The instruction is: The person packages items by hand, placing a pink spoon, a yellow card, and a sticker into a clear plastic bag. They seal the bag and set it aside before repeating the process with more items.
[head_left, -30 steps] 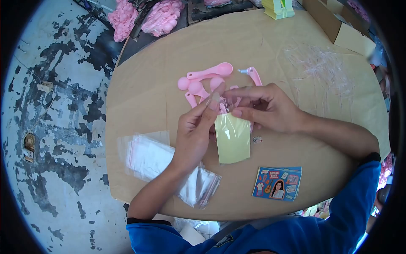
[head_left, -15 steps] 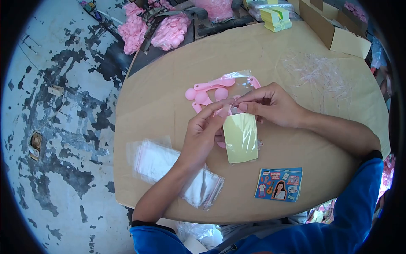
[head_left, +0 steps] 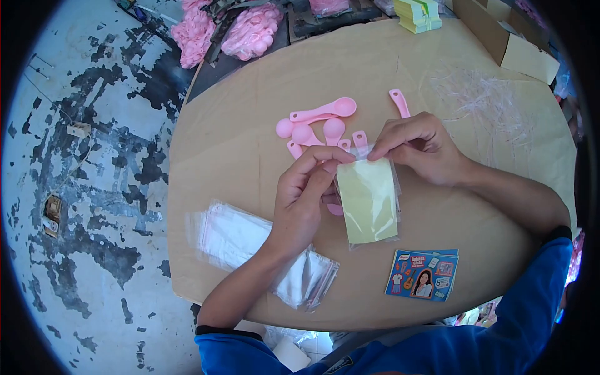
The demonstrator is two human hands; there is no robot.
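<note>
A clear plastic bag with a pale yellow card [head_left: 369, 203] inside hangs between my two hands. My left hand [head_left: 306, 187] pinches its top left corner, and my right hand [head_left: 420, 147] pinches the top right edge. Behind the bag lie several pink plastic spoons [head_left: 325, 111], some partly hidden by my left hand and the bag. One more pink spoon [head_left: 399, 103] lies just above my right hand. Beneath my left forearm is a stack of clear plastic bags [head_left: 234, 236]. Blue printed cards [head_left: 422, 275] rest at the lower right of the bag.
Thin clear plastic strips [head_left: 484, 106] lie on the brown table [head_left: 250, 106] at right. A yellow card bundle [head_left: 417, 14] and an open cardboard box [head_left: 528, 56] stand at the far edge. Pink spoon bundles [head_left: 251, 31] are at the back left.
The bag's top flap, earlier raised and bunched between my fingers, is now down and flatter. Both hands have shifted slightly right with the bag, uncovering more pink spoons.
</note>
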